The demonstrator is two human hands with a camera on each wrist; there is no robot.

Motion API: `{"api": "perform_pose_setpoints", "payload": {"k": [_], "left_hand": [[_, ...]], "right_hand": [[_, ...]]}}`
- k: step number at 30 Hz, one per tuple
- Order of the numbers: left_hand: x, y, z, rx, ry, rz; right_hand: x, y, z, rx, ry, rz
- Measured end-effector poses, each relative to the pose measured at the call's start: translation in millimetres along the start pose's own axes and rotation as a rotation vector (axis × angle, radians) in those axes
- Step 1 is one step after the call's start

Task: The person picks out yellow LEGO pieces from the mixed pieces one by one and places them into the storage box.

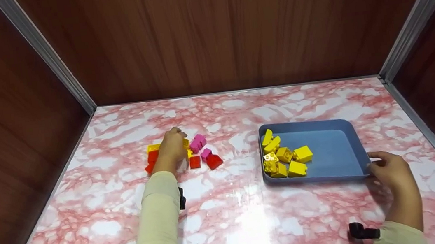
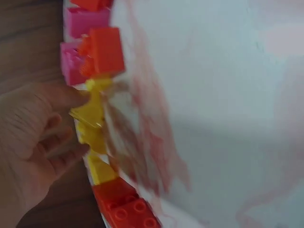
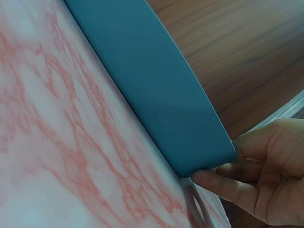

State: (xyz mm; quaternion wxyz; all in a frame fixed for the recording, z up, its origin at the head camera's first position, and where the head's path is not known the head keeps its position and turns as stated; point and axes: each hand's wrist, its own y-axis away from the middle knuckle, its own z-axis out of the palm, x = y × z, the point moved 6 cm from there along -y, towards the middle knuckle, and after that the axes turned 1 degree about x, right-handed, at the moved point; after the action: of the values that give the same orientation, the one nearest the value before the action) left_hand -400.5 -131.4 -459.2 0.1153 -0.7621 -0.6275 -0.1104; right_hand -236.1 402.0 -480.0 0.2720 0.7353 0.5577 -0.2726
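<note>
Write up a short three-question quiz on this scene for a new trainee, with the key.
1. Multiple choice: which hand grips the blue-grey tray? A) left B) right C) both
2. Fill in the colour: every block in the tray is ____.
3. True or false: in the head view, the tray's contents are gathered at its right end.

Key: 1. B, the right hand. 2. Yellow. 3. False; they are gathered toward the left end.

Dark wood-grain walls [image 1: 206,32] (silvery corner strips [image 1: 48,55])
</note>
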Motion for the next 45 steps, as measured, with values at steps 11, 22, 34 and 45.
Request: {"api": "perform_pose_setpoints", "payload": {"k": [11, 22, 34, 45], "left_hand": [[-3.9, -5.0, 6.2, 0.004, -0.003, -0.005], [-14.7, 2.6, -1.0, 0.124, 0.052, 0.033], [-9.4, 18.3, -18.8, 0.142, -0.046, 0.042], [38.3, 40.8, -24.0, 0.168, 0.008, 0.176]], "right_hand": [[0, 0.2, -1, 0.023, 0.021, -0.035], [0, -0.4, 1, 0.014, 0.009, -0.034], [0, 0.1, 0, 0.018, 0.004, -0.022], [-1, 1.0, 0, 0.006, -0.017, -0.014]]}}
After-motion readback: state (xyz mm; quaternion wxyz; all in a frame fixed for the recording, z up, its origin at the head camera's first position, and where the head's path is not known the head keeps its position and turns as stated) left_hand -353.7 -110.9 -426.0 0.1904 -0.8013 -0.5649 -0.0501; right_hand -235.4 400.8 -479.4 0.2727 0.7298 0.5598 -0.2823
